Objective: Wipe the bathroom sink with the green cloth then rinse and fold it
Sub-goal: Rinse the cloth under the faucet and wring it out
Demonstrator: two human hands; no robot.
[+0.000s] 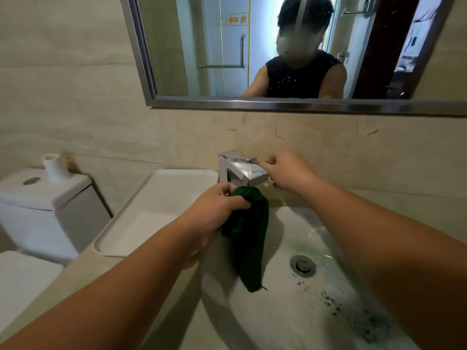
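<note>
Left hand gripping green cloth over sink; right hand on faucet

The light is soft, warm and fairly dim, giving the beige wall tiles a yellowish cast. The brightest patch is the pale blue-white daylight reflected in the mirror, far and high. Glare streaks the chrome top of the faucet, and a dull sheen lies on the wet sink basin. The green cloth reads nearly black in its folds and throws a soft shadow to its left on the basin wall. Wide-angle distortion bows the mirror frame and stretches the near forearms. Detail is smeary throughout, with the near edges softest.
</note>
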